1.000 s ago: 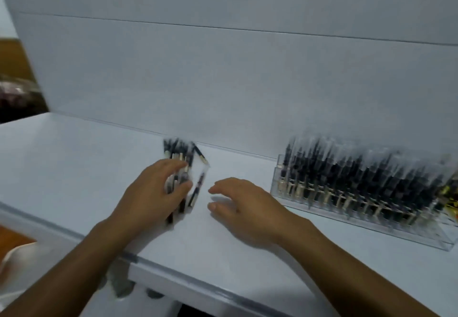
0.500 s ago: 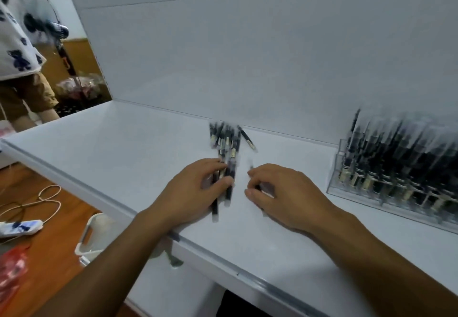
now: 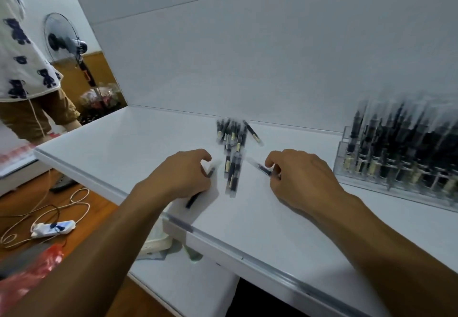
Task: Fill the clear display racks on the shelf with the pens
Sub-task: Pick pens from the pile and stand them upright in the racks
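Observation:
A loose pile of black pens [image 3: 232, 147] in clear wrappers lies on the white shelf [image 3: 128, 143], near the back wall. My left hand [image 3: 183, 174] rests just left of the pile, fingers curled around one dark pen [image 3: 198, 192] that pokes out below the palm. My right hand [image 3: 302, 180] sits right of the pile and pinches another pen [image 3: 260, 167] at its fingertips. A clear display rack [image 3: 396, 178] stands at the right, packed with several upright black pens; it is blurred.
The shelf's front edge [image 3: 223, 247] runs diagonally under my forearms. A person in a patterned shirt [image 3: 19, 51] stands at the far left beside a standing fan [image 3: 64, 39]. A power strip [image 3: 53, 227] with cords lies on the wooden floor.
My hands have spread apart from the pile, each taking a pen with it. The view has swung left, pushing the rack toward the right edge.

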`<state>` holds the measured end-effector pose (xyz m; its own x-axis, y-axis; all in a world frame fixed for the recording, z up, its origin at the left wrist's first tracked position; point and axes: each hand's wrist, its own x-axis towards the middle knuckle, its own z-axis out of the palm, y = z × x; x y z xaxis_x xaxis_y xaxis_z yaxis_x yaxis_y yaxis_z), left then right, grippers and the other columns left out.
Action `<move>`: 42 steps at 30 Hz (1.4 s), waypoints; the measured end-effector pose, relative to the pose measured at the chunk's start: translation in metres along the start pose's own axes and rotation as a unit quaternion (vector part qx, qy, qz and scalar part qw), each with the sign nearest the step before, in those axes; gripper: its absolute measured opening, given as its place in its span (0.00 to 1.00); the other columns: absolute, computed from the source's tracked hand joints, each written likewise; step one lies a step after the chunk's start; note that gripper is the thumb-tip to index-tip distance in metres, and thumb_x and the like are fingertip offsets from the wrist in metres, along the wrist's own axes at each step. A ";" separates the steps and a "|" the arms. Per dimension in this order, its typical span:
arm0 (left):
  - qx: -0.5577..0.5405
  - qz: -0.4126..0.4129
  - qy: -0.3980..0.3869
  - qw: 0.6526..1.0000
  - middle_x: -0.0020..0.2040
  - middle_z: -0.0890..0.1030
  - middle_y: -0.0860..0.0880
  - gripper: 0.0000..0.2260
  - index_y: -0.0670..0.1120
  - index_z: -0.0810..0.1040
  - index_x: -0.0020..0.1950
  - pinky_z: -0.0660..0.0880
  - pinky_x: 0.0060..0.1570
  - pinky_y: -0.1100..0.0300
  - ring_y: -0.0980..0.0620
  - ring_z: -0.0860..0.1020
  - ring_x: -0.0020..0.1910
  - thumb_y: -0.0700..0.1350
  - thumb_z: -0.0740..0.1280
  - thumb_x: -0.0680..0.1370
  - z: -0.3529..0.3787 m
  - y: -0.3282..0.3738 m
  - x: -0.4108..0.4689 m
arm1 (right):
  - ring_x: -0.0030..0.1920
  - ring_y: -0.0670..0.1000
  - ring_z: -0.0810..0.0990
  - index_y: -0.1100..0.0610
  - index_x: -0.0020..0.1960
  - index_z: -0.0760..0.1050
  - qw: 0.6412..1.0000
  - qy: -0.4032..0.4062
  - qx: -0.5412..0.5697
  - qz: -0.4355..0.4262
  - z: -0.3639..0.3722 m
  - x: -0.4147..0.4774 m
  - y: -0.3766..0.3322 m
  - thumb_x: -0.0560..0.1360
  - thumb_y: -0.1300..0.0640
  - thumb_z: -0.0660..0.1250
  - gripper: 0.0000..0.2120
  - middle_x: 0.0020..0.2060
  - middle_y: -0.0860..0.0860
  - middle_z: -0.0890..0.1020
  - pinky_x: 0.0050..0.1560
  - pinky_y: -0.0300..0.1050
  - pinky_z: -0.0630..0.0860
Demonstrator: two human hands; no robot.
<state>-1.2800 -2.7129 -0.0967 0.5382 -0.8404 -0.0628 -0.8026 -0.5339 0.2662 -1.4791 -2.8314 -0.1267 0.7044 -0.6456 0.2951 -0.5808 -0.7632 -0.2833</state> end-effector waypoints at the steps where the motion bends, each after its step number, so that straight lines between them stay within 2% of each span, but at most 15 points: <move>1: 0.014 -0.005 -0.002 1.000 0.49 0.78 0.59 0.22 0.56 0.70 0.67 0.69 0.41 0.63 0.54 0.74 0.48 0.45 0.66 0.74 -0.002 -0.001 0.000 | 0.48 0.53 0.78 0.48 0.61 0.75 1.000 0.000 -0.004 0.001 -0.001 0.000 0.001 0.77 0.58 0.60 0.15 0.50 0.47 0.81 0.43 0.43 0.67; 5: 0.047 -0.021 -0.006 0.999 0.50 0.77 0.55 0.17 0.55 0.73 0.62 0.70 0.46 0.59 0.52 0.74 0.50 0.45 0.67 0.74 -0.006 -0.005 0.002 | 0.50 0.52 0.78 0.48 0.61 0.76 0.999 0.001 0.031 0.016 -0.002 0.001 0.003 0.77 0.56 0.62 0.15 0.49 0.47 0.82 0.45 0.42 0.68; 7: 0.030 -0.024 0.010 0.999 0.46 0.76 0.56 0.12 0.54 0.74 0.57 0.70 0.45 0.59 0.52 0.75 0.47 0.46 0.67 0.75 -0.008 -0.007 0.006 | 0.47 0.49 0.77 0.48 0.59 0.78 0.997 0.004 0.077 0.030 -0.001 0.001 0.005 0.75 0.56 0.64 0.13 0.43 0.43 0.81 0.45 0.41 0.69; 10: -0.117 -0.031 0.036 0.992 0.41 0.80 0.51 0.05 0.47 0.77 0.51 0.76 0.41 0.57 0.51 0.79 0.40 0.44 0.64 0.77 -0.005 -0.005 0.014 | 0.37 0.41 0.76 0.48 0.54 0.79 0.981 0.009 0.180 0.069 0.002 0.002 0.006 0.73 0.56 0.66 0.11 0.33 0.38 0.78 0.37 0.33 0.68; 12: -0.225 -0.047 0.035 0.973 0.42 0.81 0.49 0.06 0.44 0.77 0.51 0.75 0.34 0.62 0.55 0.78 0.34 0.43 0.62 0.78 -0.001 0.001 0.021 | 0.28 0.38 0.77 0.48 0.52 0.79 0.960 0.015 0.261 0.097 0.003 0.002 0.006 0.72 0.57 0.65 0.11 0.31 0.40 0.80 0.29 0.27 0.68; 14: -0.261 -0.051 0.022 0.964 0.44 0.83 0.49 0.06 0.44 0.75 0.49 0.70 0.30 0.65 0.56 0.76 0.31 0.46 0.66 0.77 0.001 0.008 0.030 | 0.20 0.40 0.75 0.48 0.51 0.78 0.934 0.019 0.336 0.121 0.003 0.002 0.005 0.72 0.58 0.64 0.10 0.30 0.44 0.80 0.25 0.31 0.72; 16: -0.268 -0.052 0.004 0.962 0.41 0.83 0.51 0.13 0.46 0.74 0.48 0.70 0.33 0.63 0.55 0.76 0.33 0.53 0.71 0.74 0.004 0.016 0.038 | 0.18 0.43 0.73 0.48 0.51 0.78 0.922 0.018 0.365 0.130 0.002 0.002 0.006 0.73 0.59 0.64 0.10 0.30 0.46 0.81 0.25 0.37 0.76; 19: -0.236 -0.045 0.007 0.971 0.37 0.80 0.50 0.19 0.45 0.75 0.49 0.70 0.36 0.60 0.53 0.75 0.34 0.56 0.75 0.70 0.008 0.027 0.047 | 0.18 0.43 0.73 0.48 0.51 0.78 0.923 0.017 0.363 0.129 0.001 0.003 0.007 0.74 0.59 0.64 0.09 0.35 0.46 0.82 0.28 0.38 0.77; 22: -0.217 -0.039 0.013 0.975 0.37 0.79 0.51 0.19 0.45 0.76 0.49 0.69 0.36 0.59 0.54 0.75 0.35 0.56 0.76 0.69 0.011 0.032 0.051 | 0.20 0.42 0.74 0.47 0.50 0.78 0.917 0.021 0.375 0.135 0.001 0.004 0.008 0.74 0.59 0.64 0.10 0.37 0.46 0.82 0.27 0.40 0.77; 26: -0.280 -0.055 -0.004 0.958 0.37 0.80 0.49 0.16 0.45 0.76 0.48 0.69 0.36 0.60 0.52 0.74 0.34 0.51 0.76 0.70 0.012 0.032 0.052 | 0.19 0.42 0.73 0.48 0.50 0.79 0.905 0.026 0.401 0.143 0.002 0.005 0.009 0.73 0.59 0.64 0.10 0.34 0.48 0.82 0.23 0.40 0.74; 29: -0.320 -0.065 -0.008 0.945 0.40 0.81 0.47 0.12 0.41 0.76 0.54 0.70 0.34 0.61 0.51 0.74 0.34 0.44 0.70 0.73 0.010 0.030 0.048 | 0.20 0.42 0.73 0.47 0.51 0.80 0.901 0.029 0.409 0.143 0.001 0.006 0.009 0.74 0.58 0.65 0.10 0.33 0.46 0.81 0.24 0.39 0.73; 33: -0.364 -0.041 0.001 0.930 0.40 0.83 0.49 0.07 0.43 0.76 0.51 0.65 0.31 0.62 0.55 0.74 0.32 0.42 0.66 0.75 -0.001 0.026 0.035 | 0.22 0.47 0.75 0.45 0.49 0.80 0.901 0.049 0.412 0.125 -0.003 0.004 0.002 0.75 0.57 0.66 0.08 0.26 0.44 0.79 0.25 0.43 0.76; 35: -0.381 -0.025 0.011 0.924 0.39 0.83 0.51 0.05 0.44 0.77 0.50 0.66 0.33 0.61 0.55 0.74 0.32 0.42 0.66 0.75 -0.007 0.026 0.026 | 0.25 0.47 0.74 0.44 0.45 0.80 0.890 0.074 0.435 0.114 -0.009 0.003 -0.003 0.74 0.56 0.68 0.07 0.29 0.43 0.78 0.22 0.42 0.71; 39: -0.466 0.040 -0.004 0.884 0.37 0.81 0.50 0.04 0.44 0.78 0.49 0.64 0.30 0.62 0.54 0.72 0.31 0.39 0.65 0.76 -0.013 0.039 0.010 | 0.27 0.39 0.73 0.42 0.44 0.78 0.905 0.118 0.402 0.071 -0.035 0.004 -0.005 0.74 0.57 0.69 0.09 0.31 0.33 0.78 0.26 0.28 0.68; 42: -0.526 0.094 -0.040 0.844 0.38 0.80 0.48 0.05 0.43 0.78 0.49 0.63 0.29 0.62 0.52 0.71 0.32 0.38 0.63 0.77 -0.006 0.067 -0.001 | 0.28 0.38 0.74 0.43 0.46 0.78 0.907 0.142 0.389 0.071 -0.054 -0.010 0.010 0.73 0.57 0.69 0.08 0.34 0.32 0.79 0.29 0.27 0.68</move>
<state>-1.3325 -2.7476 -0.0731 0.3736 -0.9273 0.0222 -0.1758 -0.0472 0.9833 -1.5143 -2.8341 -0.0831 0.4474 -0.8010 0.3977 -0.1144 -0.4924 -0.8628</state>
